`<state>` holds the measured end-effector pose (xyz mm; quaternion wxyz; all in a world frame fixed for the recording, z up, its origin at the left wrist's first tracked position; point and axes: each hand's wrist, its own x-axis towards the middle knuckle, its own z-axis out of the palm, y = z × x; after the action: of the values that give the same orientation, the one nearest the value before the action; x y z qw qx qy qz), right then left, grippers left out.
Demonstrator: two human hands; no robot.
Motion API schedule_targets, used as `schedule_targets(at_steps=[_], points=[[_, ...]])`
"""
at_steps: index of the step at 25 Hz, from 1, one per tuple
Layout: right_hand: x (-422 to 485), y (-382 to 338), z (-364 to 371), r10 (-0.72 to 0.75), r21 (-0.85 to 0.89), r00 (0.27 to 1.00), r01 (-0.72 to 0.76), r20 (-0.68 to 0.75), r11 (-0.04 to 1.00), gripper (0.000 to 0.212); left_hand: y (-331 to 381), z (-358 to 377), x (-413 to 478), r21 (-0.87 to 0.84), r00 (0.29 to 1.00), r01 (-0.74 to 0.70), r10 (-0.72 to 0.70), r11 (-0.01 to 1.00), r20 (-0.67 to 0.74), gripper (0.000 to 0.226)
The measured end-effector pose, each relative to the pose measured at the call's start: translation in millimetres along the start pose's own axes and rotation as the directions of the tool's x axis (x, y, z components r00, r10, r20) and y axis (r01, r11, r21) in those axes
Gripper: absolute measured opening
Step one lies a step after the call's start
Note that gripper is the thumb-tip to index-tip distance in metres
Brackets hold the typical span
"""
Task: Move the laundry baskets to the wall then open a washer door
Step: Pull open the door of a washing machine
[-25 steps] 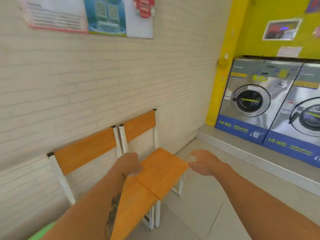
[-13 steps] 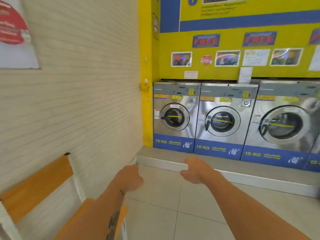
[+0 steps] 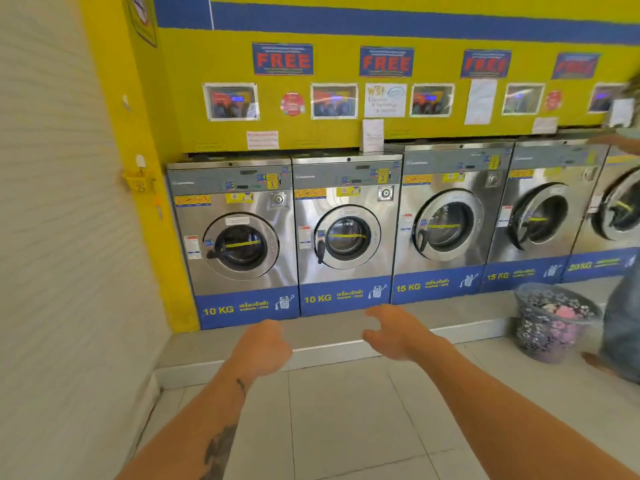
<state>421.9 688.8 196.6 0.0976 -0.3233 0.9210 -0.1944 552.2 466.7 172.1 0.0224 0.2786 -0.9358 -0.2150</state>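
Note:
A row of steel front-loading washers stands on a raised step along the yellow wall. The leftmost 10 KG washer [image 3: 239, 247] and the second 10 KG washer [image 3: 346, 239] have their round doors shut. The 15 KG washers further right [image 3: 446, 225] show doors slightly ajar. A dark mesh laundry basket [image 3: 554, 323] full of clothes sits on the floor at the right, by the step. My left hand [image 3: 263, 344] is loosely curled and holds nothing. My right hand [image 3: 394, 330] is spread and holds nothing. Both reach forward, short of the washers.
A white brick wall [image 3: 69, 237] runs along the left. The raised grey step [image 3: 311, 348] fronts the washers. Another person [image 3: 623, 306] stands at the far right edge beside the basket. Pale floor tiles [image 3: 346, 427] lie below my arms.
The view has swung right from the orange chairs on the side wall toward the washers and come closer. More washers, the basket and the person have come into view.

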Motion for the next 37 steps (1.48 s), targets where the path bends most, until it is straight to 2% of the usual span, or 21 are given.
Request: schedule_targets(at_steps=[4,8,11,12,14,17,22,25,31,34,37], points=[[109.7,47.4,-9.0,0.031,0.029,0.999,-0.03,-0.023,0.999,0.061,27.7,12.5,114.2,0.034,1.0,-0.026,0.026,0.999,-0.004,0.005],[229.4,85.5,-24.3,0.055,0.061,0.998,-0.056,0.026,0.997,0.064,47.7,16.4,228.8,-0.008,0.999,-0.008,0.007,1.0,-0.051,0.013],[316.2,95.2,-44.3,0.044,0.037,0.999,-0.045,0.032,0.998,0.061,54.5,6.0,306.7,-0.017,0.996,0.042,-0.043,0.999,-0.08,0.032],[345.2,94.7,-50.2,0.037,0.036,0.998,-0.039,0.04,0.999,0.06,54.4,1.2,332.3,-0.022,0.996,0.045,-0.047,0.999,-0.078,0.029],[395.6,94.4,-55.8,0.022,0.03,0.998,-0.023,0.055,0.999,0.06,52.7,-7.2,381.8,-0.011,0.997,0.033,-0.033,0.999,-0.076,0.008],[478.1,95.1,-51.5,0.004,0.024,0.997,-0.006,0.075,1.0,0.062,42.4,-11.1,464.5,-0.039,0.997,0.031,-0.033,0.999,-0.074,0.02],[612.5,92.5,-47.9,0.036,0.005,0.998,-0.037,0.048,0.999,0.061,12.6,-10.6,612.8,-0.095,0.997,-0.003,-0.004,0.995,-0.073,0.01],[682.3,95.9,-58.5,0.032,-0.041,0.999,-0.032,0.006,0.999,0.06,11.4,-13.2,694.0,-0.094,0.998,-0.044,0.039,0.995,-0.05,0.014],[815.0,107.0,-67.0,-0.031,-0.065,0.998,0.027,-0.059,0.997,0.058,40.8,6.1,825.8,-0.344,0.977,-0.074,-0.001,0.936,-0.213,0.028],[894.6,121.1,-66.4,-0.121,-0.181,0.992,0.112,-0.042,0.977,0.062,57.7,34.1,886.7,-0.44,0.969,-0.046,-0.067,0.897,-0.237,0.027],[974.3,137.2,-65.3,-0.2,-0.297,0.979,0.201,0.035,0.934,0.069,76.7,60.9,940.9,-0.468,0.965,-0.062,-0.068,0.881,-0.254,0.022]])
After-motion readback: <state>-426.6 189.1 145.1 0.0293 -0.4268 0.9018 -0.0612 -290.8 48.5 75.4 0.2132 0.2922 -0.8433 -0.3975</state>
